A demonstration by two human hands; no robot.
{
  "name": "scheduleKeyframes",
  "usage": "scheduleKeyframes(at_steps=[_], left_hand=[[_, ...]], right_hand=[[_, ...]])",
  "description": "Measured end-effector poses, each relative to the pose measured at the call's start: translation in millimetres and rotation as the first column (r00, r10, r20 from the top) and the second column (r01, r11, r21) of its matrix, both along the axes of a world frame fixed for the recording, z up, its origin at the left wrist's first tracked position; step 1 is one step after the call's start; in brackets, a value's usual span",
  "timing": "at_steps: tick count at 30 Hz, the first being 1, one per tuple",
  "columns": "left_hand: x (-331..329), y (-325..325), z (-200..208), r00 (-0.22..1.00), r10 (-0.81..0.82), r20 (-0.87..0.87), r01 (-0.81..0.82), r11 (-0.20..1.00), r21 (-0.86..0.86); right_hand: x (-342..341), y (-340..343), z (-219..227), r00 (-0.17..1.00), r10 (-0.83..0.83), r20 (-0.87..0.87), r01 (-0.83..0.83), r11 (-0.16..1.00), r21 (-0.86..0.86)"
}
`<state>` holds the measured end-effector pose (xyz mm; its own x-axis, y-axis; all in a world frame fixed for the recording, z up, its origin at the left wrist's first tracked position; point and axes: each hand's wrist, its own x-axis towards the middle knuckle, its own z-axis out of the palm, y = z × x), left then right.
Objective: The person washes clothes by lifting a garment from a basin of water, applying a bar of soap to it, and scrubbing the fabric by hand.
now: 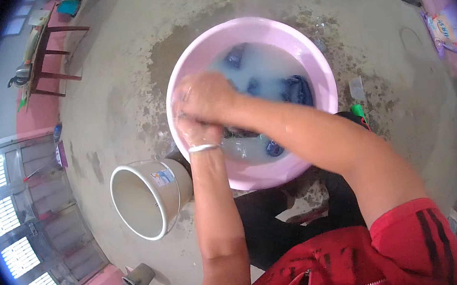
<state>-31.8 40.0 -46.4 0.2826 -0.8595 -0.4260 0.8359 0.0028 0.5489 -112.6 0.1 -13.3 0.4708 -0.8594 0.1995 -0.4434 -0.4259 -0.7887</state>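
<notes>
A large pink basin (261, 179) stands before me with cloudy, greyish-blue water (267, 60) in it. Dark blue cloth (296, 89) lies partly under the water, and smaller dark patches show through elsewhere. Over the basin's left side my two hands are pressed together. My right hand (209, 95), smeared by motion, lies across the top. Beneath it is my left hand (201, 132), wet, with a silver bangle (204, 147) at the wrist. Its fingers are mostly hidden by the right hand. Whether anything is between the hands, I cannot make out.
An off-white bucket (173, 177) with a wire handle is tipped toward me left of the basin. On the right are a clear plastic piece (356, 89), a green-handled item (358, 111) and a purple bag (447, 30). Wet patches mark the concrete floor (123, 98). A wooden table (44, 56) stands far left.
</notes>
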Motion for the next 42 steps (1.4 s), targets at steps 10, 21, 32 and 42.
scheduleKeyframes(at_steps=[10,21,32,42], left_hand=[[-21,2,10,0.992,-0.127,0.021,0.118,0.965,0.234],[41,12,14,0.924,-0.267,0.274,0.258,0.964,0.069],[42,-2,-45,0.989,-0.083,-0.119,0.059,0.98,-0.19],[10,-8,-31,0.987,-0.158,0.043,0.163,0.968,-0.19]], right_hand=[[-18,-21,-44,0.996,-0.094,0.003,0.094,0.995,0.04],[-89,-58,-63,0.782,0.611,-0.125,-0.479,0.717,0.507],[-3,20,-10,0.907,0.243,0.345,-0.258,0.966,-0.002],[-4,16,-2,0.986,-0.065,0.155,0.112,0.942,-0.316]])
